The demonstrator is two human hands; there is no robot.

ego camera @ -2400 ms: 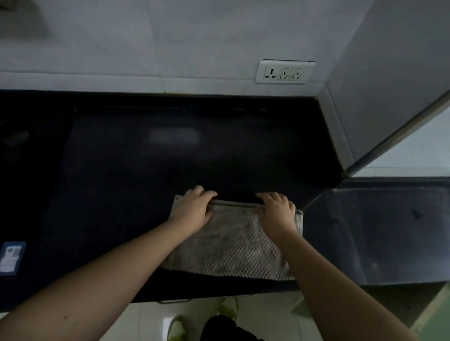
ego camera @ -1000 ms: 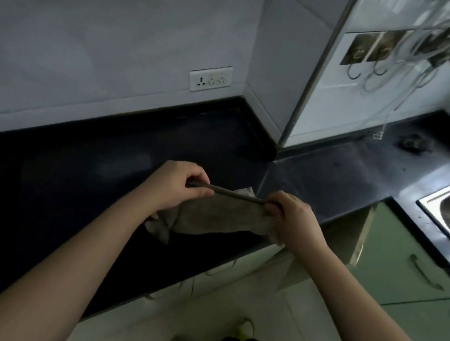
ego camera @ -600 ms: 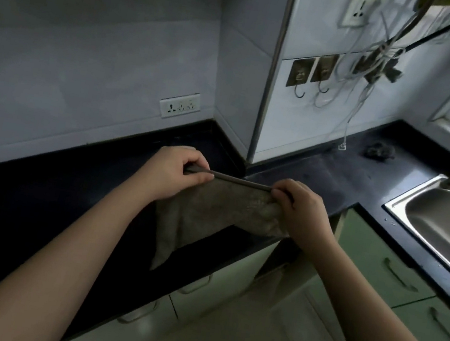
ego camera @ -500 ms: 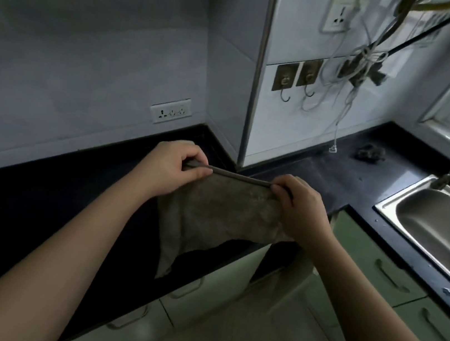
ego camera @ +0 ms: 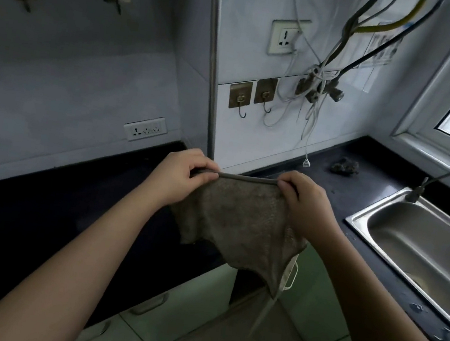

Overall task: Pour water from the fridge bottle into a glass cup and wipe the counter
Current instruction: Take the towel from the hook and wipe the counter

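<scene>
A grey-brown wiping cloth (ego camera: 234, 224) hangs in the air in front of me, stretched by its top hem. My left hand (ego camera: 180, 177) pinches the hem's left end and my right hand (ego camera: 305, 204) pinches its right end. The cloth droops below both hands, over the front edge of the black counter (ego camera: 45, 210). No bottle or glass cup is in view.
A steel sink (ego camera: 422, 249) with a thin tap (ego camera: 447, 181) sits at the right. Two wall hooks (ego camera: 254, 95) hang on the tiled wall, with loose cables (ego camera: 313, 96) beside them. A dark lump (ego camera: 345, 166) lies on the corner counter. Green cabinet fronts (ego camera: 185, 307) are below.
The cloth was lying flat on the counter under both hands; both hands have lifted it by the hem and carried it rightward toward the sink corner, my view turning up and right.
</scene>
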